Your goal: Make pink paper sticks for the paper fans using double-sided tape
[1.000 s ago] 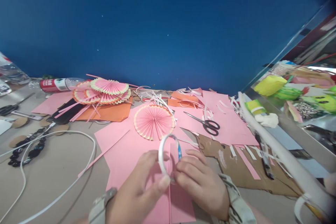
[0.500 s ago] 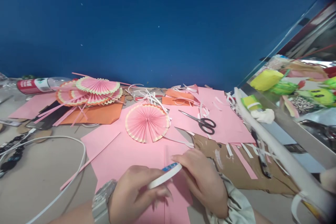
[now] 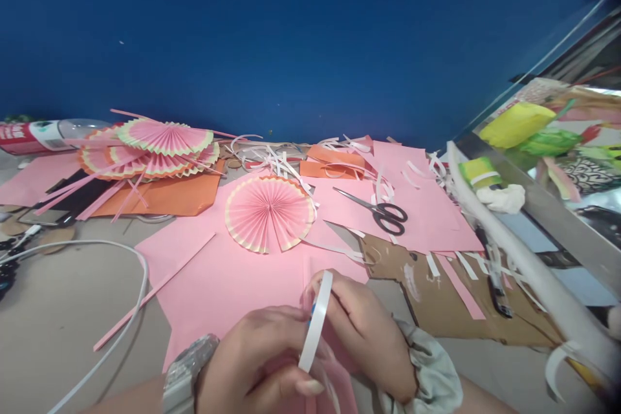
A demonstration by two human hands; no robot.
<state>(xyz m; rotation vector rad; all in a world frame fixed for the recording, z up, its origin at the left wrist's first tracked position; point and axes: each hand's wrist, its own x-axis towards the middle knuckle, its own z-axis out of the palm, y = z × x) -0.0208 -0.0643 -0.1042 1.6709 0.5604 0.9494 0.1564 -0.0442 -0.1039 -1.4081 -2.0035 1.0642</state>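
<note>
Tape roll [image 3: 316, 323]: located above the pink paper [image 3: 218, 291], between the two hands, standing on edge and tilted. The left hand [image 3: 259, 349] has its thumb and fingers clamped on the lower part of the roll. The right hand [image 3: 363, 330] lies against the upper part; its fingers curl behind the rim with the tips hidden, so whether they are pinched together cannot be told. Whether any tape is drawn off the roll also cannot be determined.

State of work: several pleated rosettes [image 3: 167, 136] are formed and stacked at the left, overlapping orange paper [image 3: 162, 199], with pink strips among them. A single pleated rosette [image 3: 262, 213] lies flat ahead of the hands; its pleats are fanned out, but a gap at the lower edge leaves the circle judged unfinished. The scissors [image 3: 388, 217] lie unheld on pink sheets at the right.

Containers: a plastic bottle [image 3: 51, 136] lies on its side at the rear left of the counter [image 3: 58, 310]; contents cannot be made out. The bin [image 3: 582, 236] at far right holds yellow and green packets [image 3: 514, 124], loosely heaped.
</note>
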